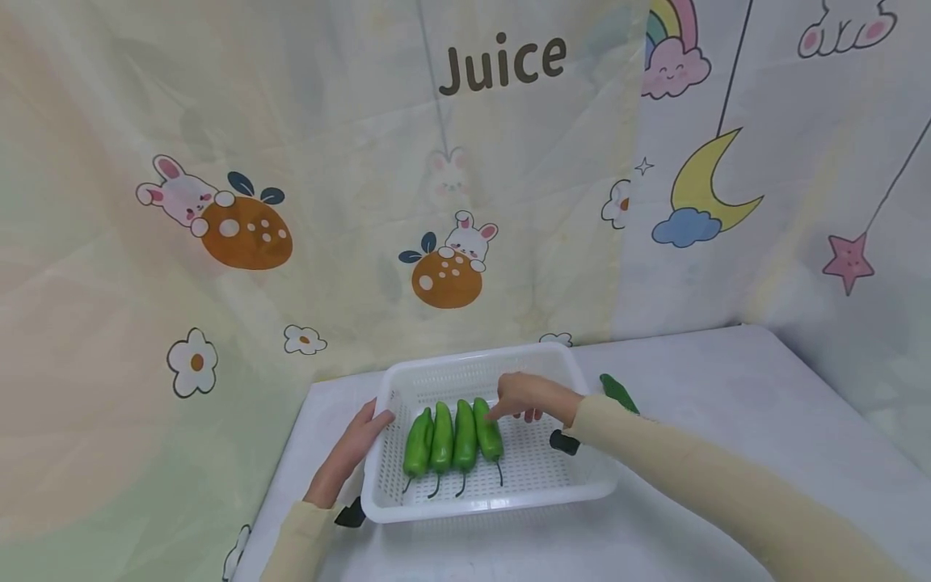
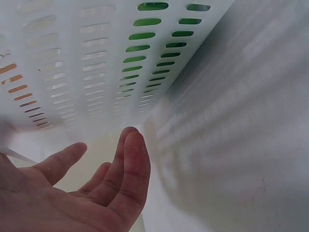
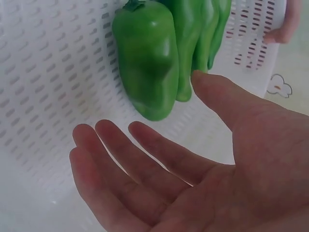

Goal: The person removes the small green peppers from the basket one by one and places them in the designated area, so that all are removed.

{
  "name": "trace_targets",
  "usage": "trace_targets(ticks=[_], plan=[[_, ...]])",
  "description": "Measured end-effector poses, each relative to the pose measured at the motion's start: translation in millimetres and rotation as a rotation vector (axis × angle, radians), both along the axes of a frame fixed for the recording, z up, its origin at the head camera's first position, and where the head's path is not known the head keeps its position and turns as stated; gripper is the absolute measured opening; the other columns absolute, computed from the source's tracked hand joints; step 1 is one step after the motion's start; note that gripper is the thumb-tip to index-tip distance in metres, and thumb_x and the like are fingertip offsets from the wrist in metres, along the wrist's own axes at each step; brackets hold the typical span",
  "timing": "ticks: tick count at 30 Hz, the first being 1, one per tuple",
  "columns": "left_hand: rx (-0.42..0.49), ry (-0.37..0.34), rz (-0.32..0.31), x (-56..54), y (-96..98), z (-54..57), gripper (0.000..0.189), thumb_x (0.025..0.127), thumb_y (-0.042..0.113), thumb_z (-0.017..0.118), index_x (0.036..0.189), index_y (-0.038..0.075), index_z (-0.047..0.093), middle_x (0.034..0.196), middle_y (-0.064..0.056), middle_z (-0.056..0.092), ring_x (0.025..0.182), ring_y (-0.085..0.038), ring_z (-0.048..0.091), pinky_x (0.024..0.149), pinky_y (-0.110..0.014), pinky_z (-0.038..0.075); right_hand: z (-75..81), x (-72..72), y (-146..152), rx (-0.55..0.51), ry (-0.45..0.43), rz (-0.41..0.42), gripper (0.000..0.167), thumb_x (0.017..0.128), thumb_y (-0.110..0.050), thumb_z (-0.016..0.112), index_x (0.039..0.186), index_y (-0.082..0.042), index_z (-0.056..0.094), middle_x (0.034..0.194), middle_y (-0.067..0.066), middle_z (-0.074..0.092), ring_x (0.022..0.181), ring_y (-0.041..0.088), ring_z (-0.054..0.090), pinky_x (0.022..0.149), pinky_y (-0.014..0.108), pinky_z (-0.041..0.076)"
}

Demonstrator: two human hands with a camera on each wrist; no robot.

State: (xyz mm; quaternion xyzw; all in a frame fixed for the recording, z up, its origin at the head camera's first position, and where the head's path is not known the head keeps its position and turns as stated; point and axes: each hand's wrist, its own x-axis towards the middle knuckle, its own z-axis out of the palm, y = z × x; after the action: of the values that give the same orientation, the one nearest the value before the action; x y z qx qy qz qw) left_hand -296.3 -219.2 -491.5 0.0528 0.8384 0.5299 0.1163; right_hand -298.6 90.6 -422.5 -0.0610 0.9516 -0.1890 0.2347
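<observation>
Several long green peppers (image 1: 441, 436) lie side by side in a white plastic basket (image 1: 541, 473), their stems towards me. My left hand (image 1: 352, 444) holds the basket's left rim, thumb over the edge and fingers along the outside wall. Inside the basket, my right hand (image 1: 534, 394) hovers beside the rightmost pepper (image 3: 147, 63). In the right wrist view its thumb and fingers are spread apart, with nothing gripped between them. The thumb tip overlaps the peppers in view; whether it touches one I cannot tell.
The basket stands on a white-covered table (image 1: 698, 388). Right of it lies a dark green elongated thing (image 1: 618, 392), partly hidden by my right sleeve. A printed cloth (image 1: 349, 267) hangs directly behind the basket. Black straps (image 1: 565, 442) sit at my wrists.
</observation>
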Motion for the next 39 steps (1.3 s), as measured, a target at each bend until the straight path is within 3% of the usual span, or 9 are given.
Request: trace_targets(ticks=[4, 7, 13, 19, 27, 33, 39], plan=[[-0.005, -0.003, -0.002, -0.7, 0.9, 1.2, 0.056, 0.106, 0.028, 0.042, 0.158, 0.014, 0.028, 0.131, -0.024, 0.061, 0.095, -0.03, 0.074, 0.075, -0.042, 0.064, -4.0, 1.3, -8, 0.007, 0.03, -0.008, 0.035, 0.089, -0.041, 0.074, 0.093, -0.007, 0.065, 0.089, 0.009, 0.067, 0.086, 0.033, 0.073, 0.075, 0.041, 0.062], [0.008, -0.004, -0.006, -0.9, 1.2, 1.8, 0.055, 0.106, 0.027, 0.043, 0.158, 0.014, 0.029, 0.129, -0.024, 0.063, 0.095, -0.031, 0.074, 0.074, -0.042, 0.064, -6.0, 2.9, -15, 0.025, 0.046, -0.011, 0.034, 0.089, -0.04, 0.074, 0.092, -0.008, 0.063, 0.084, 0.005, 0.06, 0.085, 0.031, 0.072, 0.065, 0.036, 0.059], [0.017, -0.013, -0.008, 0.9, 0.0, 1.9, 0.056, 0.106, 0.027, 0.042, 0.158, 0.013, 0.027, 0.129, -0.025, 0.062, 0.094, -0.032, 0.074, 0.073, -0.043, 0.064, -10.1, 6.8, -28, 0.037, 0.069, -0.039, 0.038, 0.086, -0.04, 0.076, 0.101, -0.008, 0.063, 0.085, 0.004, 0.06, 0.091, 0.03, 0.07, 0.061, 0.034, 0.057], [0.014, -0.019, -0.013, -1.0, -0.8, 0.0, 0.054, 0.107, 0.027, 0.04, 0.157, 0.013, 0.028, 0.127, -0.024, 0.063, 0.092, -0.03, 0.075, 0.074, -0.043, 0.064, -15.4, 6.2, -33, 0.081, 0.104, -0.056, 0.036, 0.085, -0.041, 0.077, 0.094, -0.009, 0.063, 0.081, 0.004, 0.061, 0.088, 0.026, 0.07, 0.059, 0.034, 0.057], [0.026, -0.03, -0.006, -2.3, -0.9, -2.4, 0.053, 0.107, 0.026, 0.04, 0.158, 0.017, 0.028, 0.13, -0.022, 0.063, 0.093, -0.029, 0.075, 0.074, -0.043, 0.064, -15.7, 10.2, -35, 0.09, 0.132, -0.043, 0.031, 0.085, -0.04, 0.075, 0.083, -0.013, 0.061, 0.077, 0.001, 0.059, 0.072, 0.017, 0.055, 0.07, 0.034, 0.05], [0.018, -0.024, -0.021, -1.9, -0.9, -0.1, 0.054, 0.108, 0.027, 0.038, 0.159, 0.015, 0.025, 0.133, -0.026, 0.06, 0.094, -0.031, 0.074, 0.074, -0.043, 0.064, -15.6, 7.5, -35, 0.094, 0.105, -0.078, 0.033, 0.085, -0.041, 0.075, 0.084, -0.012, 0.06, 0.078, 0.003, 0.06, 0.076, 0.022, 0.065, 0.059, 0.033, 0.056], [0.014, -0.027, -0.029, -1.1, -1.2, -0.1, 0.055, 0.108, 0.027, 0.038, 0.159, 0.014, 0.023, 0.134, -0.027, 0.058, 0.095, -0.031, 0.074, 0.075, -0.043, 0.064, -15.9, 7.2, -32, 0.065, 0.078, -0.11, 0.036, 0.085, -0.043, 0.075, 0.09, -0.01, 0.061, 0.08, 0.004, 0.059, 0.086, 0.025, 0.069, 0.071, 0.038, 0.063]])
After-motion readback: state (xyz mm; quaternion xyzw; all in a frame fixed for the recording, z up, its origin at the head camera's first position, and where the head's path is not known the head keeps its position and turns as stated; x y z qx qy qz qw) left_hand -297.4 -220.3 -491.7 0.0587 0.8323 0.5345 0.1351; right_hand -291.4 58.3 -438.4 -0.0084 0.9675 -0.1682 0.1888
